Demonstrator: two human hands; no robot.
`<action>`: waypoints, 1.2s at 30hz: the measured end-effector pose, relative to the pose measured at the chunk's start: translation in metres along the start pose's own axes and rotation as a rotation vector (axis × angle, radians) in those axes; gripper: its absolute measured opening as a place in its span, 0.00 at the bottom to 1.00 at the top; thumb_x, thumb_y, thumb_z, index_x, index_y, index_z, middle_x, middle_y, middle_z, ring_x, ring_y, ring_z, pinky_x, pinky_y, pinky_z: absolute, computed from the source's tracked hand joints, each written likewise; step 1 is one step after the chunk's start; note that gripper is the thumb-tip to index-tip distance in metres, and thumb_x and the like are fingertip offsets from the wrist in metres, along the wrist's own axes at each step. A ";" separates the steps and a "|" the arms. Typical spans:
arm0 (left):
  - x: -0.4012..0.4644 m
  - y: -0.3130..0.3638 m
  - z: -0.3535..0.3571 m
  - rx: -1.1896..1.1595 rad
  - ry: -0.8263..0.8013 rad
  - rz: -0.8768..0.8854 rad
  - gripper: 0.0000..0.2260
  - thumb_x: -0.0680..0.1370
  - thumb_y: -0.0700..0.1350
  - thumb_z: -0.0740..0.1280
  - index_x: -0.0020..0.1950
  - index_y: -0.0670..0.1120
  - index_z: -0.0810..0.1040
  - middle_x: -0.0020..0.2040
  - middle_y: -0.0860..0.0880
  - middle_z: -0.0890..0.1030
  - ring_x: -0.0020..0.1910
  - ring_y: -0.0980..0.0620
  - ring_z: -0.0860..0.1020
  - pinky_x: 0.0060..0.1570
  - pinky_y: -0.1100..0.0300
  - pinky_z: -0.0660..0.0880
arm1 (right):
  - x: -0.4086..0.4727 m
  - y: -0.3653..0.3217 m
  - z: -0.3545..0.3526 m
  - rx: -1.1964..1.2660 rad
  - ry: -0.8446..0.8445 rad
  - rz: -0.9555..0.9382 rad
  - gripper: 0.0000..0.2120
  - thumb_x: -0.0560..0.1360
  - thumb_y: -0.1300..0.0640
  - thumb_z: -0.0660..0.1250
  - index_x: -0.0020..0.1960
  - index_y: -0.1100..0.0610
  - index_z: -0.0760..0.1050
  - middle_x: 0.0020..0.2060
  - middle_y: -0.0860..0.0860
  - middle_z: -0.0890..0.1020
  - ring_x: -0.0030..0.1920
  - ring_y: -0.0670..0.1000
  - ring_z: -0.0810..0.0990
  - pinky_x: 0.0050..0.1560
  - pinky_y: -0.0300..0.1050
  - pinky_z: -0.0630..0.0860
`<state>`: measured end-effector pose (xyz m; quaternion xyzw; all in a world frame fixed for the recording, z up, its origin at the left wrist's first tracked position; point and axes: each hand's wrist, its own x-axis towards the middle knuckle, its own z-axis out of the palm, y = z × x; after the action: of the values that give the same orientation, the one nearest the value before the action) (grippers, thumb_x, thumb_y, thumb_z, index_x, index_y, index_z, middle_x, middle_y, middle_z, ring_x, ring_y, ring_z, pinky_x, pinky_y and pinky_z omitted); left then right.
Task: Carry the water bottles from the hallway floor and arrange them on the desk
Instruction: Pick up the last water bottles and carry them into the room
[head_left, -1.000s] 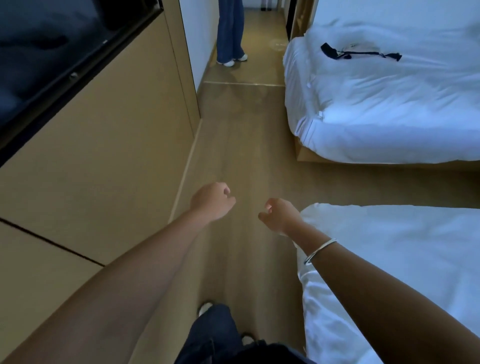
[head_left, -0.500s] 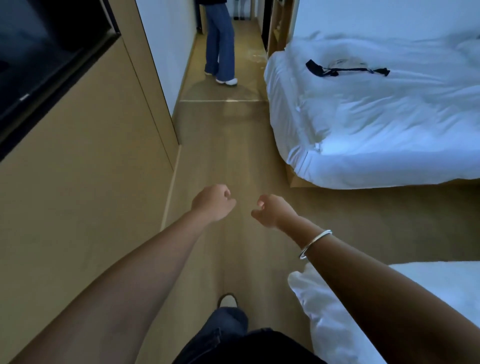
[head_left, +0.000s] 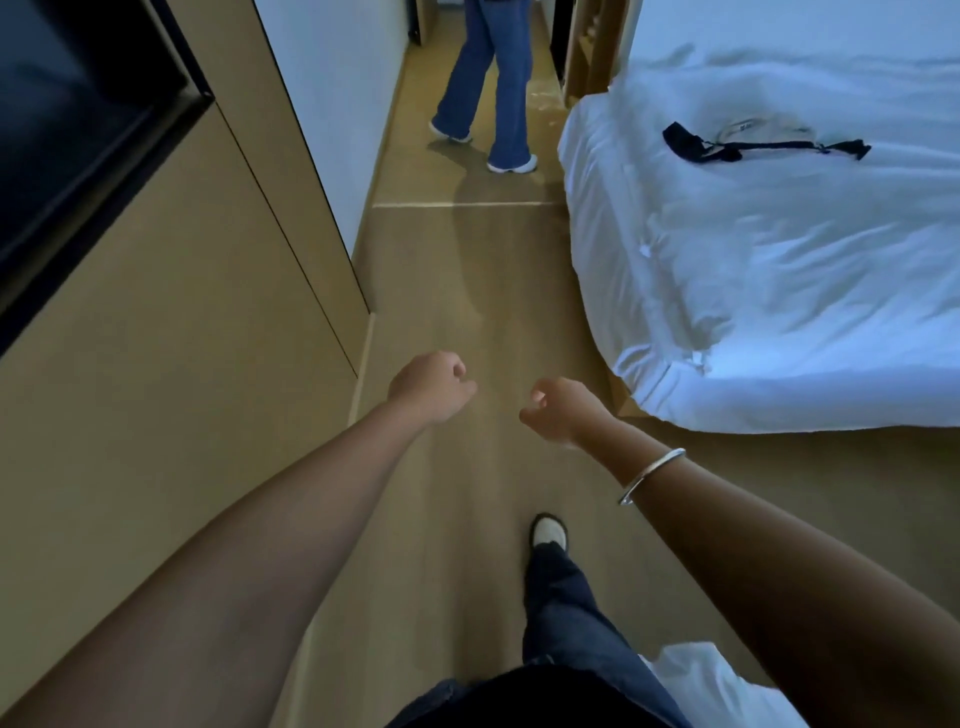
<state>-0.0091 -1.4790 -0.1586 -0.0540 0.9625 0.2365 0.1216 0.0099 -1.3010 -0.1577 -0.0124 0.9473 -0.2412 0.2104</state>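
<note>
No water bottle and no desk is in view. Both my arms reach forward over the wooden floor (head_left: 467, 291) of the passage. My left hand (head_left: 428, 387) is curled into a loose fist and holds nothing. My right hand (head_left: 563, 410), with a silver bangle (head_left: 649, 475) on its wrist, also has its fingers curled in and holds nothing. The two hands hover about a hand's width apart, above the floor. My right foot (head_left: 548, 535) is stepping forward below them.
A tan panelled wall (head_left: 182, 364) with a dark screen (head_left: 67, 130) runs along the left. A white bed (head_left: 779, 270) with a black strap (head_left: 691, 148) fills the right; another bed's corner (head_left: 706, 680) is at bottom right. A person in blue jeans (head_left: 493, 88) walks in the hallway ahead.
I have walked forward along the passage: the near bed slid out of view, the far bed and the person ahead came closer. Both hands stayed curled and empty.
</note>
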 end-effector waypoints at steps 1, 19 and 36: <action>0.018 0.003 -0.003 0.000 -0.003 -0.009 0.13 0.73 0.51 0.65 0.56 0.48 0.77 0.54 0.49 0.80 0.52 0.47 0.77 0.47 0.59 0.71 | 0.019 0.000 -0.007 -0.005 -0.010 -0.005 0.20 0.74 0.51 0.62 0.63 0.59 0.72 0.59 0.56 0.77 0.57 0.56 0.76 0.53 0.46 0.74; 0.296 0.047 -0.070 -0.078 0.004 -0.256 0.08 0.72 0.43 0.58 0.33 0.43 0.70 0.37 0.40 0.74 0.37 0.40 0.73 0.40 0.55 0.72 | 0.347 -0.023 -0.155 -0.039 -0.131 -0.178 0.14 0.74 0.53 0.63 0.55 0.60 0.75 0.52 0.58 0.79 0.54 0.57 0.78 0.57 0.52 0.76; 0.570 -0.060 -0.151 -0.304 0.002 -0.468 0.10 0.76 0.46 0.62 0.49 0.40 0.77 0.46 0.42 0.79 0.49 0.42 0.78 0.42 0.58 0.70 | 0.637 -0.158 -0.187 -0.077 -0.220 -0.320 0.17 0.75 0.55 0.65 0.62 0.60 0.73 0.58 0.57 0.77 0.58 0.56 0.75 0.55 0.42 0.69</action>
<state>-0.5808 -1.6288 -0.2033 -0.2929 0.8774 0.3435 0.1625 -0.6587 -1.4360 -0.1858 -0.1972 0.9130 -0.2326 0.2709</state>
